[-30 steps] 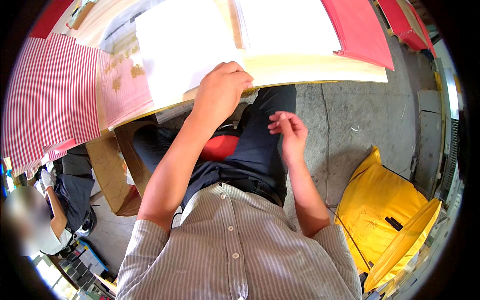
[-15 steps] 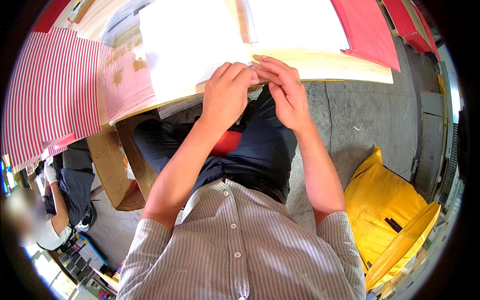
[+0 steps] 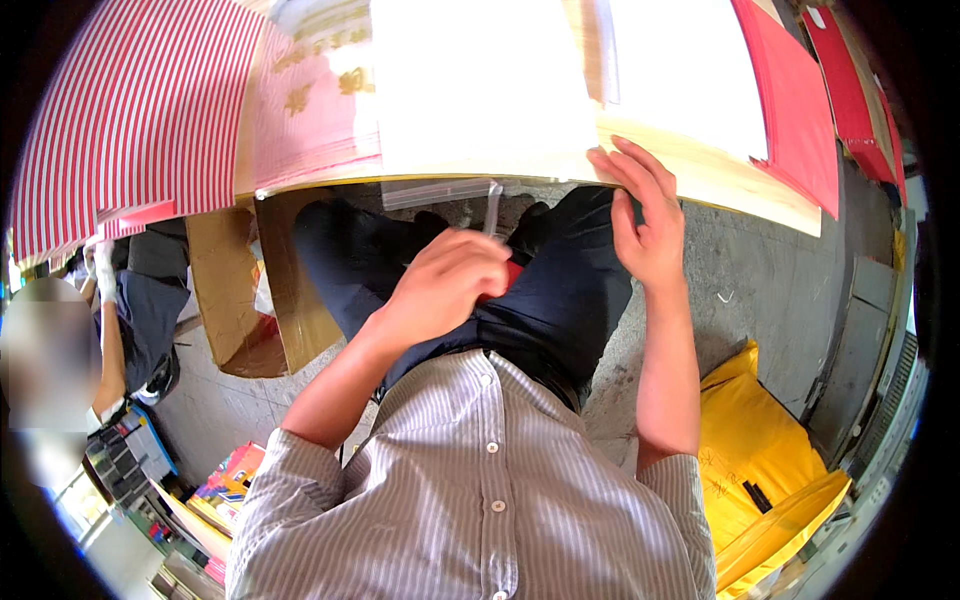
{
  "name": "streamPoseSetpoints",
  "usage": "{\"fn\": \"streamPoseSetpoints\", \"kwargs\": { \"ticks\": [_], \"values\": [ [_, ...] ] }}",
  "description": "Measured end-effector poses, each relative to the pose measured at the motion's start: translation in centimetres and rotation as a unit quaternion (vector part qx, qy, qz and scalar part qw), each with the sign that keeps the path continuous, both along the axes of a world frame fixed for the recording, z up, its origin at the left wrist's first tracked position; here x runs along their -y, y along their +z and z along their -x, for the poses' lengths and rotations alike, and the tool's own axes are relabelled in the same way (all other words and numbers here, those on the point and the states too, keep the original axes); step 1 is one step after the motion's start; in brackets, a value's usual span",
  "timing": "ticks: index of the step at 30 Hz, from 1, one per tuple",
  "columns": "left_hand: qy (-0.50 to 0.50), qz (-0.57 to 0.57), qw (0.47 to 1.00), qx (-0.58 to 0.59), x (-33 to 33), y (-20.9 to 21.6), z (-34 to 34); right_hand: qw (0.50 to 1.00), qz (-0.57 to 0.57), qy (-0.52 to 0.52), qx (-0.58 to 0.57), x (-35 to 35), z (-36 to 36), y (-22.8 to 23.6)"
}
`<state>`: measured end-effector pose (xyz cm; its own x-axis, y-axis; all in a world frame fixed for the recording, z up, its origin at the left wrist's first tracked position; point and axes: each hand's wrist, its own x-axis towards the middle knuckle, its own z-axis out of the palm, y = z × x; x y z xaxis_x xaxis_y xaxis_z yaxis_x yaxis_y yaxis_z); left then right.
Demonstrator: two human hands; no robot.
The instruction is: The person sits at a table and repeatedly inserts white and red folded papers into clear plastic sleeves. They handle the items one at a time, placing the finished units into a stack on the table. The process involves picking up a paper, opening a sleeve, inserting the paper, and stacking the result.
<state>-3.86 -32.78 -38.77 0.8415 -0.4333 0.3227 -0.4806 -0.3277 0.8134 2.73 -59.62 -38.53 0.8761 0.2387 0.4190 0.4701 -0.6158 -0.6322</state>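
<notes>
My left hand (image 3: 445,285) is above my lap, below the table edge, its fingers closed and a little blurred. From it rises a narrow, clear strip (image 3: 492,208), like thin plastic film. The fingers of my right hand (image 3: 650,225) are stretched out, with the fingertips resting at the front edge of the wooden table (image 3: 705,170). Beyond my hands, a bright white sheet (image 3: 480,95) lies on the table, its surface washed out by light. Left of it are clear plastic bags (image 3: 315,120) with gold print over pink.
Red-and-white striped sheets (image 3: 140,120) cover the table's left end. Red sheets (image 3: 790,110) lie at its right. An open cardboard box (image 3: 235,290) stands by my left leg, a yellow sack (image 3: 760,450) at my right. A co-worker in white gloves (image 3: 105,270) is at far left.
My hands have parted. The left has drawn back from the table edge toward my lap with the clear strip; the right has moved rightward along the edge. The whole view has shifted too.
</notes>
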Motion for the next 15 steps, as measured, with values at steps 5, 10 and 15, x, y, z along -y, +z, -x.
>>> {"fn": "streamPoseSetpoints", "kwargs": {
  "ticks": [5,10,15],
  "values": [
    [0.130,0.252,0.931,-0.228,-10.6,-1.4,6.7,1.000,0.001,-0.017,0.014,-0.7,0.0,-0.6],
    [0.469,0.280,0.813,-0.204,-26.0,-6.0,12.6,0.999,0.034,-0.007,0.001,-1.0,0.4,-0.1],
    [0.648,0.202,0.716,-0.163,-41.8,-15.8,20.3,0.991,-0.102,-0.004,-0.091,-0.6,0.8,-1.7]
  ]
}}
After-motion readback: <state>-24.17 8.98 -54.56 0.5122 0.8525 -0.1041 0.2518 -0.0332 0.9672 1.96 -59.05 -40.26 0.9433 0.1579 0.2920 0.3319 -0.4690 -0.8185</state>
